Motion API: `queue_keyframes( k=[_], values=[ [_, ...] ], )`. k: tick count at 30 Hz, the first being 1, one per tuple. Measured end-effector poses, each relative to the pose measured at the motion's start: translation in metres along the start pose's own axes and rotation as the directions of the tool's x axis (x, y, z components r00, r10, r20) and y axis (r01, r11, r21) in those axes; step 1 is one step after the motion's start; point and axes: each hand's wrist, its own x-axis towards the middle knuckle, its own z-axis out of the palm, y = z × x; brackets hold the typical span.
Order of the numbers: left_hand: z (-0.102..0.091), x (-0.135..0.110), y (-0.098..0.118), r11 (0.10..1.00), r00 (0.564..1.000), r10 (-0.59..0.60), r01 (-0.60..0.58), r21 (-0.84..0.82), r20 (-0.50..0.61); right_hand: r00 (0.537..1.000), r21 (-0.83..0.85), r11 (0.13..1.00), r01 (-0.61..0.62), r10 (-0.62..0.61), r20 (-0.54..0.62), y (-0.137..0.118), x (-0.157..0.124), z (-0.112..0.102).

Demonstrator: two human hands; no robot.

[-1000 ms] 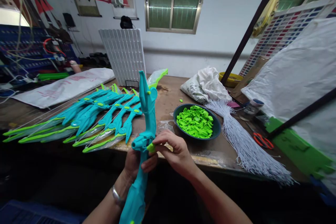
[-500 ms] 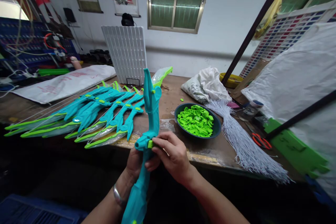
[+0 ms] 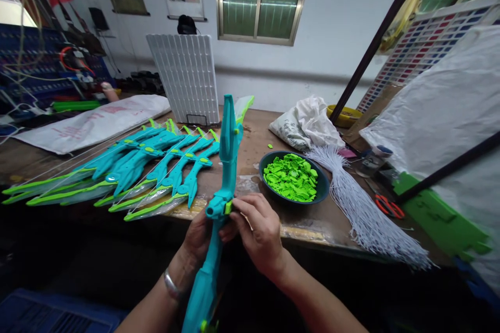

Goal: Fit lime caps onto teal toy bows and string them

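A teal toy bow (image 3: 228, 177) stands upright over the table's front edge, a clear limb with green trim at its top. My left hand (image 3: 198, 237) is closed around its middle from behind, wearing a silver bracelet. My right hand (image 3: 260, 229) pinches a small green plastic piece (image 3: 228, 207) against the right side of the bow's middle, beside a round hole. The fingertips partly hide the piece. More teal toy bows (image 3: 172, 153), strung with white cord, lie overlapping on the left. Right of my hands sits a dark bowl (image 3: 326, 195) heaped with green plastic pieces (image 3: 291, 179).
A bundle of white cords (image 3: 363, 218) hangs over the table edge on the right, near orange-handled scissors (image 3: 388, 206). A white sack (image 3: 300, 125) lies behind the bowl. A ribbed white panel (image 3: 183, 78) stands at the back. One loose green piece (image 3: 270, 146) lies behind the bowl.
The bow has turned slightly and its upper part has shifted to the right. Both hands keep their hold, and my right fingers stay at the green piece. The view has moved a little.
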Motion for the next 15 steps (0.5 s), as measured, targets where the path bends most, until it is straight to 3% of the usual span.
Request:
queue_keyframes(
  k=[5, 9, 12, 15],
  values=[
    [0.011, -0.006, 0.016, 0.968, 0.989, 0.129, -0.111, 0.226, -0.069, 0.987, -0.091, 0.994, -0.059, 0.071, 0.141, -0.008, 0.007, -0.014],
    [0.015, -0.014, 0.026, 0.902, 0.963, 0.251, -0.195, 0.385, -0.100, 0.920, -0.113, 0.974, -0.198, 0.225, 0.322, -0.014, 0.008, -0.021],
    [0.013, -0.022, 0.027, 0.751, 0.943, 0.330, -0.231, 0.618, -0.049, 0.865, -0.159, 0.947, -0.280, 0.320, 0.387, -0.012, 0.013, -0.024],
    [0.012, -0.032, 0.024, 0.543, 0.940, 0.339, -0.222, 0.810, 0.031, 0.828, -0.082, 0.960, -0.266, 0.271, 0.491, -0.006, 0.016, -0.030]
  ],
)
